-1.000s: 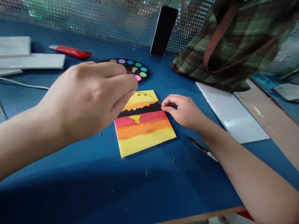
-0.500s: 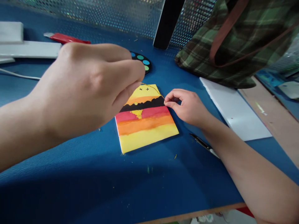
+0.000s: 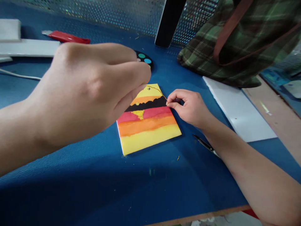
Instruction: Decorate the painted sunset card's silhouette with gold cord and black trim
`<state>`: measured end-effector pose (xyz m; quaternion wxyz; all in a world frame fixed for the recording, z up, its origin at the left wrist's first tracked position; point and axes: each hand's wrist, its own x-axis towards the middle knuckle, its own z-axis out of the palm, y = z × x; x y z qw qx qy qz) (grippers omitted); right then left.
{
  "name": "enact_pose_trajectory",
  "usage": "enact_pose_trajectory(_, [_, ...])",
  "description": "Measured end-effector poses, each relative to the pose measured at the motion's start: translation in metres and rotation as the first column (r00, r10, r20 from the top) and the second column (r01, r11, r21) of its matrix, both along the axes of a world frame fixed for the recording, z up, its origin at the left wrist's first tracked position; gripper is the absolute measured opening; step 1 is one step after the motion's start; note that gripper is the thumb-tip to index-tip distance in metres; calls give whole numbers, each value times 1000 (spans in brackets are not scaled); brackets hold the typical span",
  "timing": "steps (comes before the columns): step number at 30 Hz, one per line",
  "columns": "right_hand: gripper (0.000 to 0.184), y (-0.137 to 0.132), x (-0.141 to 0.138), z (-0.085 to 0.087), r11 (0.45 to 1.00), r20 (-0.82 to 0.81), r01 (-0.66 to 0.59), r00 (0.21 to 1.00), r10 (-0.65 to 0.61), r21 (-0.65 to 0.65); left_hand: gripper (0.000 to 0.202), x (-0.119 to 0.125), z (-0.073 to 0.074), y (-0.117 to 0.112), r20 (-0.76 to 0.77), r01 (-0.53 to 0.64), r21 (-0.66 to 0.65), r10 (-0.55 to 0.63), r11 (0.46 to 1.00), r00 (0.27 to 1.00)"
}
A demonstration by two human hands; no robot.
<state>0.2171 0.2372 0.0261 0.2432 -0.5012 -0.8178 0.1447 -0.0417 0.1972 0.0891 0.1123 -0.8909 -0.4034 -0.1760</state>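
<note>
A thin gold-brown thread [image 3: 158, 90] runs between my two hands above a small painted card. My left hand [image 3: 96, 91], raised close to the camera, is closed in a pinch around the thread's left end; its fingertips are hidden. The other end is pinched between thumb and forefinger of my right hand [image 3: 185, 104], at the card's right edge. The painted card [image 3: 150, 125] lies flat, with yellow, orange, red and black bands, small black bird marks and a patch of yellow bits in the red band. My left hand covers its upper left part.
A red cutter [image 3: 68, 37] and white blocks [image 3: 30, 48] lie at the back left. Behind my left hand is a black paint palette [image 3: 147, 59]. A black pen [image 3: 203, 142] touches my right forearm. On the right are a white board [image 3: 242, 113] and a plaid bag [image 3: 235, 47].
My left hand has shifted slightly to the right, covering more of the palette and one bird mark. The right hand keeps its pinch at the card's edge. The view has shifted slightly.
</note>
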Motion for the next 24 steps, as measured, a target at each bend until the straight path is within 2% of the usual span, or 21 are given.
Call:
enact_pose_trajectory(5, [13, 1, 2, -2, 1000, -34, -4, 999, 4, -9, 37, 2, -1, -1, -44, -34, 18, 35, 999, 998])
enact_pose_trajectory(14, [10, 0, 3, -5, 996, -107, 39, 993, -47, -76, 41, 3, -5, -3, -27, -15, 95, 17, 995, 999])
enact_pose_trajectory(19, [8, 3, 7, -6, 985, -192, 8, 980, -41, -172, 43, -4, -3, 3, -66, 9, 49, -6, 999, 998])
enact_pose_trajectory(22, [9, 4, 8, -4, 970, -217, -4, 975, -50, -241, 40, -13, -6, 7, -38, -1, 42, 3, 999, 999])
enact_pose_trajectory(24, [11, 4, 8, -3, 966, -218, -4, 974, -55, -260, 44, -19, -9, 10, -52, -10, -59, 7, 998, 999])
